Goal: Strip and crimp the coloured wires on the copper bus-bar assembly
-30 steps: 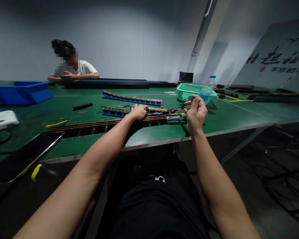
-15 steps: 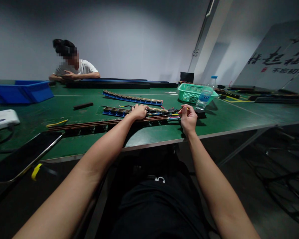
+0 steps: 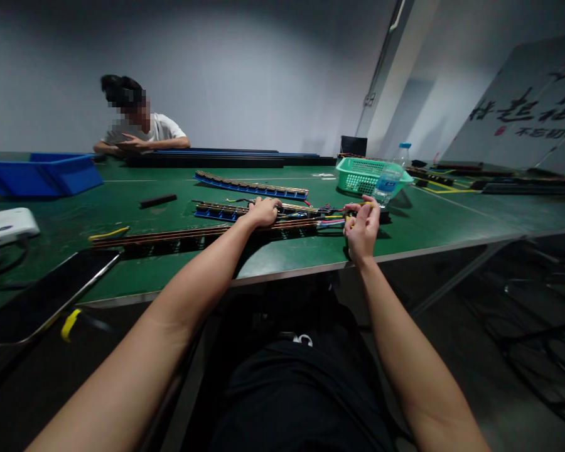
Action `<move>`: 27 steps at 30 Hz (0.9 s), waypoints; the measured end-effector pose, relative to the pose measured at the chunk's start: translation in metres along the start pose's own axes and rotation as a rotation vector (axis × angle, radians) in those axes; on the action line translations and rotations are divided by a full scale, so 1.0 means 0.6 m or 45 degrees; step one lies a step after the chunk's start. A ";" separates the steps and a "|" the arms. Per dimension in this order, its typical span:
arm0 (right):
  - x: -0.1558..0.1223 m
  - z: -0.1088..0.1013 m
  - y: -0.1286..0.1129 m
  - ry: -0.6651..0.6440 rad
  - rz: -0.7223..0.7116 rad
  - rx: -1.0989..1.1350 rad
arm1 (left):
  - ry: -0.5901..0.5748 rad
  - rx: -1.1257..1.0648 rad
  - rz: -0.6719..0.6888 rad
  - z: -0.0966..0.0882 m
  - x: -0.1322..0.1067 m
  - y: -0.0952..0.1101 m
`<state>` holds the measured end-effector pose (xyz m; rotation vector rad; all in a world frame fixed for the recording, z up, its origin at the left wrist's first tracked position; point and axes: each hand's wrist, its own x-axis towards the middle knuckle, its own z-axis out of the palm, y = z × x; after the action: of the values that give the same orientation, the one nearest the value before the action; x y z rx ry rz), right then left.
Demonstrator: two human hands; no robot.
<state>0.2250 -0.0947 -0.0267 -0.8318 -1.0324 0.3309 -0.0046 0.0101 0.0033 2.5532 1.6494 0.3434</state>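
My left hand [image 3: 262,212] is closed over a blue-based strip with brass-coloured bars [image 3: 216,211], its fingers curled down on the far side and partly hidden. In front of that strip, nearer to me, a long dark strip with copper-coloured bars [image 3: 179,236] runs along the table. Coloured wires [image 3: 330,223] stick out of the right ends of the strips. My right hand [image 3: 363,231] is closed at these wires, thumb and fingers pinched together. Which wire sits between the fingertips is too small to tell. Another blue-based strip [image 3: 252,186] lies behind, touched by neither hand.
On the green table [image 3: 282,257] stand a green basket [image 3: 358,179], a water bottle [image 3: 388,182], a blue bin [image 3: 66,176] and a white device [image 3: 7,226]. A phone [image 3: 51,292] lies at the near left edge. Across the table a person [image 3: 144,132] leans beside long dark rails [image 3: 226,161].
My right hand has shifted slightly to the right, and its fingers have changed position at the wires. The left hand stays on the strip.
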 end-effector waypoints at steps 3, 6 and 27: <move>-0.025 -0.006 -0.029 -0.060 -0.080 0.013 | 0.001 -0.009 -0.002 -0.001 -0.001 0.000; -0.049 -0.011 -0.063 -0.044 -0.108 0.047 | -0.001 -0.006 -0.009 0.000 0.000 0.000; -0.074 -0.051 -0.054 -0.373 0.042 0.030 | 0.021 0.011 0.023 0.012 0.013 -0.012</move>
<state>0.2250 -0.1567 -0.0380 -0.7944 -1.2850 0.5023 -0.0061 0.0205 -0.0039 2.5797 1.6376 0.3603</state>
